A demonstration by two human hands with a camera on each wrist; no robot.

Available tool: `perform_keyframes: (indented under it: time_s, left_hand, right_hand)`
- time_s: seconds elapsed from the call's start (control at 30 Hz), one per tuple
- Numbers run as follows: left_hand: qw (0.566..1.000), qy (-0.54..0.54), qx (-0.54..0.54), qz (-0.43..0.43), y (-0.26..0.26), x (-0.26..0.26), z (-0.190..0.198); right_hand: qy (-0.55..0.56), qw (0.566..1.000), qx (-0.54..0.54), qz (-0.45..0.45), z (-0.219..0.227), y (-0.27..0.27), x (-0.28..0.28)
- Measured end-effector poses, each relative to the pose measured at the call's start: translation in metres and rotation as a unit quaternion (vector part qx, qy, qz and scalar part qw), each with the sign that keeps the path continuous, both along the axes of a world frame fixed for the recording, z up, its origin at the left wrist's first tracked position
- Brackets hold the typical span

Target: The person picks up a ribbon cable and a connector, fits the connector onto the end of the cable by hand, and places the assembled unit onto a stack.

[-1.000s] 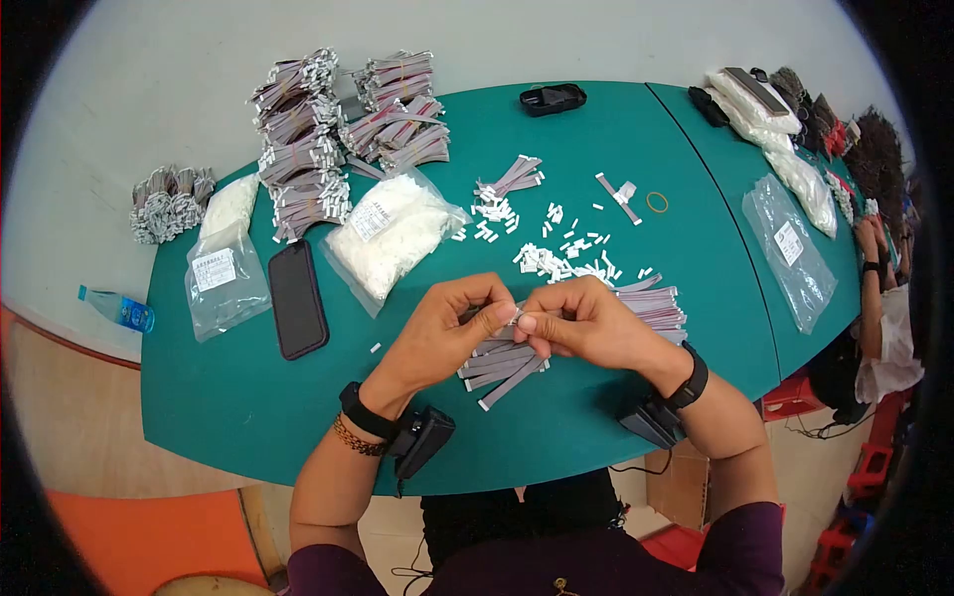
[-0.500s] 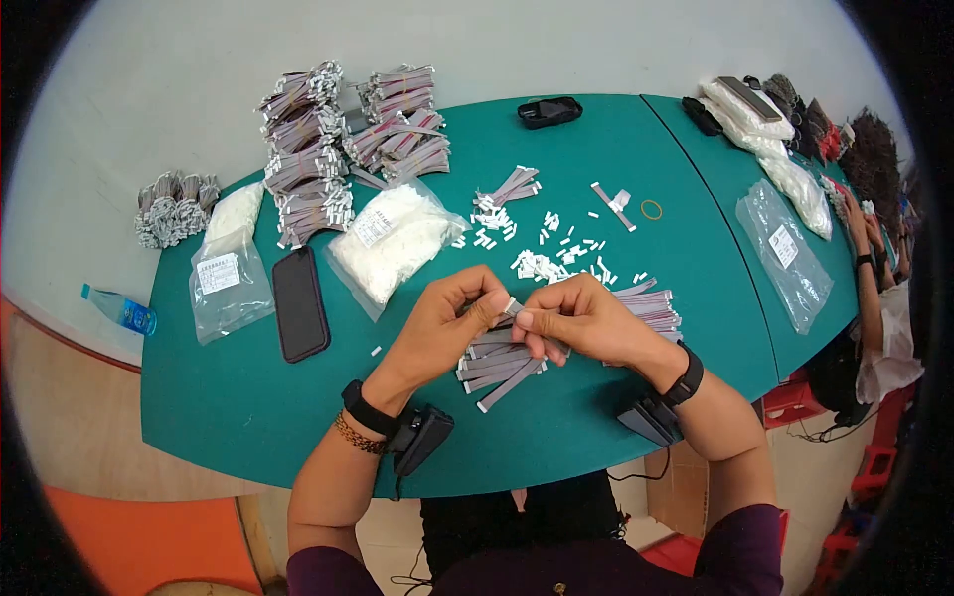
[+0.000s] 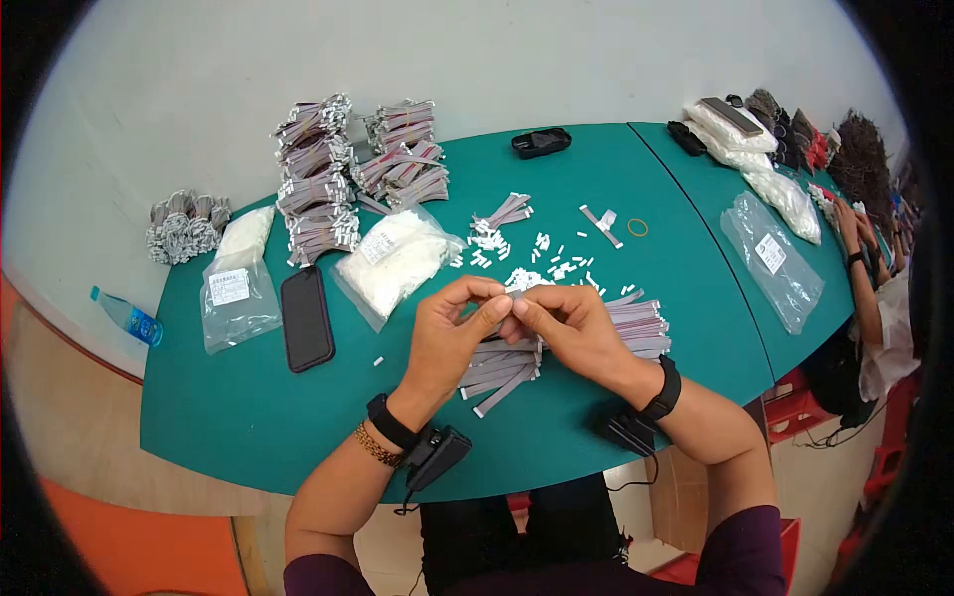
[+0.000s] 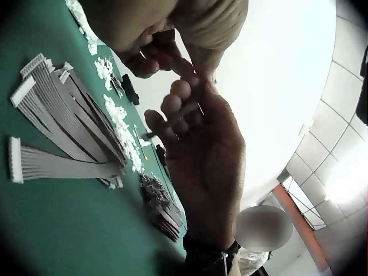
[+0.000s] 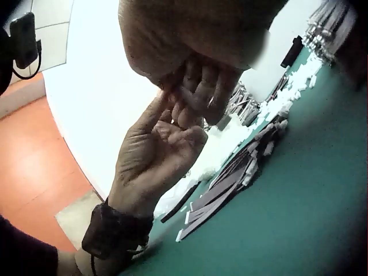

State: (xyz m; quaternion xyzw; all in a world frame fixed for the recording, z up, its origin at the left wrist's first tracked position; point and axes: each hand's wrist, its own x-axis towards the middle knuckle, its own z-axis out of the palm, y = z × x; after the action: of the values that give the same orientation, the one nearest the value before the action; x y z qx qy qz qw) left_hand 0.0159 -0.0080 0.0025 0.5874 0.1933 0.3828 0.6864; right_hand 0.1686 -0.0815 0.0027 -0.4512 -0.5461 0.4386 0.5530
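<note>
Both hands meet over the table's middle, thumbs close together. A short grey ribbon cable [image 3: 515, 293] is between their fingertips. My left hand [image 3: 447, 333] pinches its end with thumb and index finger. My right hand [image 3: 576, 328] pinches it from the other side, and in the left wrist view the cable [image 4: 164, 127] runs across that hand's curled fingers. Its far end is hidden by the fingers. Beneath the hands lie loose grey ribbon cables [image 3: 497, 375] with white end connectors. Another stack of cables [image 3: 638, 326] sits beside the right hand. Small white connectors [image 3: 527, 279] are scattered just beyond.
A phone [image 3: 307, 318] and a bag of white pieces [image 3: 393, 268] lie left of the hands. Behind them rise bundled cables [image 3: 318, 189]. A flat plastic bag [image 3: 770, 263] and a rubber band [image 3: 637, 227] lie to the right. Another person's arm [image 3: 867, 288] reaches in at far right.
The head view has tilted, so the table sits lower in it. Both hands stay together. The cable's white end showed between them half a second ago; now a grey part shows at the thumbs.
</note>
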Motion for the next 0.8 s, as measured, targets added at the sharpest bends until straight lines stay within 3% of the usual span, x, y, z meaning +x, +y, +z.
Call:
perform_keyframes:
  time_s: [0.17, 0.2, 0.3, 0.53, 0.8]
  left_hand:
    - [0.999, -0.031, -0.010, 0.008, 0.002, 0.001, 0.002]
    - [1.000, -0.026, 0.006, 0.015, 0.003, 0.001, 0.005]
    - [0.999, 0.013, 0.033, -0.008, 0.006, -0.003, 0.003]
    - [0.998, 0.033, 0.049, -0.034, -0.001, -0.002, 0.009]
    - [0.990, 0.049, 0.124, 0.038, 0.005, -0.002, 0.005]
  right_hand:
    - [-0.148, 0.985, 0.079, -0.037, 0.014, -0.001, 0.008]
    - [-0.125, 0.986, 0.089, -0.072, 0.007, 0.004, 0.012]
    - [-0.010, 0.997, 0.022, -0.067, 0.021, 0.006, 0.019]
    - [0.019, 0.998, -0.044, 0.036, 0.020, 0.006, 0.021]
    - [0.079, 0.995, -0.054, 0.042, 0.014, 0.010, 0.022]
